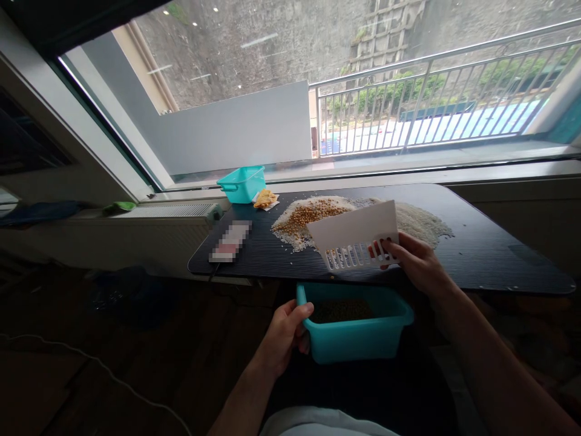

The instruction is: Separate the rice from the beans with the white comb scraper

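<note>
My left hand point(287, 332) grips the left rim of a teal plastic tub point(356, 340), held below the table's front edge. Small dark grains point(342, 310) cover the tub's bottom; their kind is too dim to tell. Above the tub, my right hand point(415, 260) holds a white slotted card point(358, 233) by its right end, its row of slots facing down. Behind the card, a pile of white rice-like grains point(295, 241) spreads over the dark table, with round orange-brown beans point(313, 212) on its left part. The card hides part of the pile.
On the dark table point(490, 254), a second teal tub point(245, 184) stands at the back left beside a yellowish crumpled item point(265, 198). A blurred-out flat object point(230, 241) lies at the left. Behind are a window sill point(290, 186) and a radiator point(167, 236).
</note>
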`<state>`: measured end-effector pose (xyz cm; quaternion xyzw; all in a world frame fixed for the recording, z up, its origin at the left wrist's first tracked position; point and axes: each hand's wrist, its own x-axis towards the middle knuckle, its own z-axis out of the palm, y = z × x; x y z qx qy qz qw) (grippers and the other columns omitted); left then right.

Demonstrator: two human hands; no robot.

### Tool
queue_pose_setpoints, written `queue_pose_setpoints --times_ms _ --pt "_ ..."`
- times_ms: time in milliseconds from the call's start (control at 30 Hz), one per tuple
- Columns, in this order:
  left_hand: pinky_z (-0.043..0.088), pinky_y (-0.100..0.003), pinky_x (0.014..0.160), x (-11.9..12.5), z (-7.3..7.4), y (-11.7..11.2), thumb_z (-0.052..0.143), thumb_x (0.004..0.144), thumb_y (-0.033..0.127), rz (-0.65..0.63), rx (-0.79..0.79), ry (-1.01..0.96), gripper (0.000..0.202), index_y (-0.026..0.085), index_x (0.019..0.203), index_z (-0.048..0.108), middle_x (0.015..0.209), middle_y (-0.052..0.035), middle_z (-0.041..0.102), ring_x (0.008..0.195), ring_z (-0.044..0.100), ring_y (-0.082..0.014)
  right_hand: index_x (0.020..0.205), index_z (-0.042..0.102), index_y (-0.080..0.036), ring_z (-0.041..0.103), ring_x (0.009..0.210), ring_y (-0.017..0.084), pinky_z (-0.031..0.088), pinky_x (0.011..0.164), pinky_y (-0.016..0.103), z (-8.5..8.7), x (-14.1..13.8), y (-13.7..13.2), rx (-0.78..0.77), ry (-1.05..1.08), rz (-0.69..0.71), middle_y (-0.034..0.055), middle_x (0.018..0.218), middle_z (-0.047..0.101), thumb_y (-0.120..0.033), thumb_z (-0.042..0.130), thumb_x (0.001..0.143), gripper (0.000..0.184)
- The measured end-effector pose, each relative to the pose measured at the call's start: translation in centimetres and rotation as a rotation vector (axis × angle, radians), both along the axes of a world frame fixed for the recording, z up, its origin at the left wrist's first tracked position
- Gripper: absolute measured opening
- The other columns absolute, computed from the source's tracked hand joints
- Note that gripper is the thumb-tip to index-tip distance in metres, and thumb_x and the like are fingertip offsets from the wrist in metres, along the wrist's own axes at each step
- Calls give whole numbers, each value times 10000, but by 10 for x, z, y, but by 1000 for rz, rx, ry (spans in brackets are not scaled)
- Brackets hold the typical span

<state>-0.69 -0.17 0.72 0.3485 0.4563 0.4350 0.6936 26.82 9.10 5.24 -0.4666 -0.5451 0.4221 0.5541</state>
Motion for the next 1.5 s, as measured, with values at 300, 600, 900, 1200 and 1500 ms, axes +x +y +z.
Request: queue_pose_setpoints --times_ms 300,600,900,1200,1500 --pt "347 -206 382 -1 1 0 790 708 564 -11 -3 -1 499 214 644 439 461 111 380 350 384 -60 940 764 -279 739 837 225 663 601 324 -11 2 9 48 115 -167 -5 859 762 -552 793 718 353" --pt "339 -205 372 1 1 0 803 675 580 0 -16 3 518 218 644 433 454 117 364 340 373 -61 951 755 -258 755 843 262 669 612 362 -8 1 8 36 46 -90 20 871 782 -582 788 717 401" --pt "348 -203 370 -1 -1 0 796 692 570 4 -10 0 505 215 648 439 457 114 378 342 381 -61 878 758 -285 732 771 236 616 510 301 -13 5 11 14 101 -140 4 811 763 -472 771 744 231" --pt "349 -205 369 0 1 0 800 678 581 3 -8 4 520 215 625 434 446 112 371 339 378 -60 873 749 -251 714 690 193 594 463 261 -12 5 11 5 125 -159 1 760 741 -427 771 735 225" --pt "345 -202 368 0 3 0 801 668 592 -4 -7 10 532 214 611 432 444 109 369 340 378 -58 859 754 -267 727 754 228 618 510 301 -8 2 8 6 59 -100 16 812 761 -493 780 729 262"
